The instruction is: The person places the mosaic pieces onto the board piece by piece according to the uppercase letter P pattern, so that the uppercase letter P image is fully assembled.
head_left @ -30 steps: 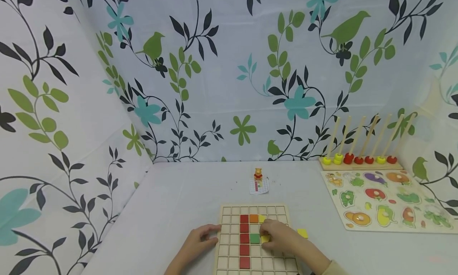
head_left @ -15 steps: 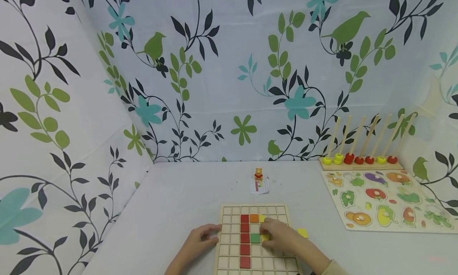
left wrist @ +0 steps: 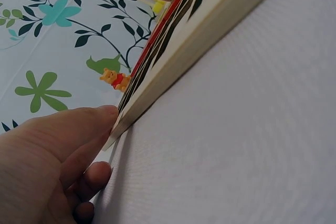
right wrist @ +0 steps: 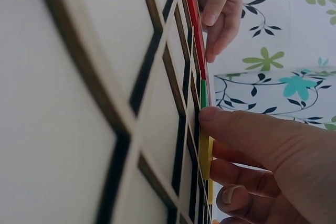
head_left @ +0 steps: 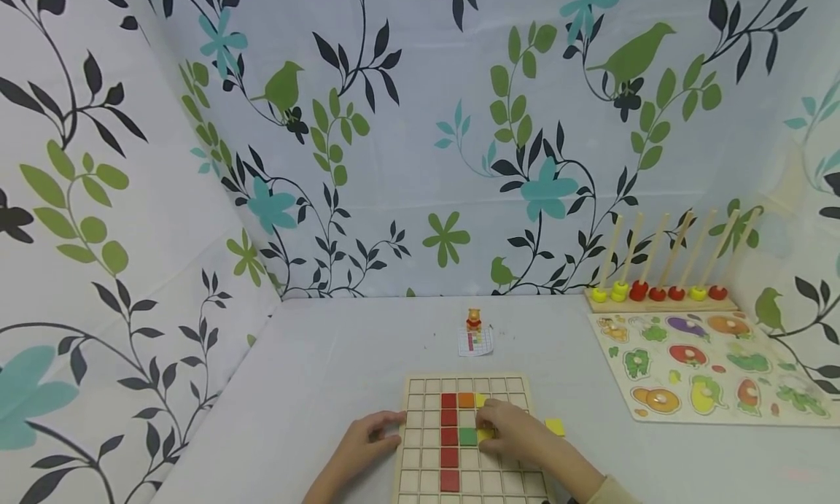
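Note:
A wooden grid board (head_left: 411,460) lies on the table in the head view. A column of red tiles (head_left: 449,458), an orange tile (head_left: 465,400) and a green tile (head_left: 468,437) sit in its cells. My left hand (head_left: 364,443) is at the board's left edge, its fingertips touching the side. Over the column right of the green tile, my right hand (head_left: 515,432) pinches a yellow tile (right wrist: 204,156) between thumb and fingers, low at the board's surface. Another yellow tile (head_left: 481,400) shows just beyond the fingers. The right hand partly covers the cells beneath it.
A loose yellow tile (head_left: 554,427) lies right of the board. Behind the board stand a small bear figure (head_left: 474,319) and a paper pattern card (head_left: 475,346). At the right are a vegetable puzzle board (head_left: 695,409) and a peg stand with red and yellow beads (head_left: 663,305).

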A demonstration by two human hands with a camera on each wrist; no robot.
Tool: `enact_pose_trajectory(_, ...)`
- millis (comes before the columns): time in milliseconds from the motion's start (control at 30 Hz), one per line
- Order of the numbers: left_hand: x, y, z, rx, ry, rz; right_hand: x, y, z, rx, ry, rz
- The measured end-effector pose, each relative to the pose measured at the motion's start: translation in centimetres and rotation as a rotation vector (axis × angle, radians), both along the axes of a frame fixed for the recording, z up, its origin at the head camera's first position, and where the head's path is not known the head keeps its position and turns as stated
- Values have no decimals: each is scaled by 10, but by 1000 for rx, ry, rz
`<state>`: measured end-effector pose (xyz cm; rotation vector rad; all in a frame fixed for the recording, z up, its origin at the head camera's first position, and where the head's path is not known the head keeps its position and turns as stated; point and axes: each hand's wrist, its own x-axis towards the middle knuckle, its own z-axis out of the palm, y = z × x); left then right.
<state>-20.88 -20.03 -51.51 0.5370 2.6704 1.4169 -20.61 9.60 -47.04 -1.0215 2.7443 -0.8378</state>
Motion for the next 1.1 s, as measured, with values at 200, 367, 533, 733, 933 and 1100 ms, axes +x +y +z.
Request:
enact_pose_trajectory(200,-1,0,0,8,12,-1,0,1,1,-3,10,1)
enact_pose_trajectory(367,0,-1,1,20,-1,-2,3,4,1,-27,4,20)
enact_pose_trajectory(533,2,0,2,38,1,-6,5,7,2,-34,-1,36)
enact_pose_trajectory(733,2,1,3,32,15,-4,6,12,4,-40,-12,39)
enact_pose_trajectory(933,0,0,2,17,30,-12,4,30,13,-82,25,17)
enact_pose_trajectory(1100,1,0,1,28,35,-25,-1,52,20,-81,44,-32)
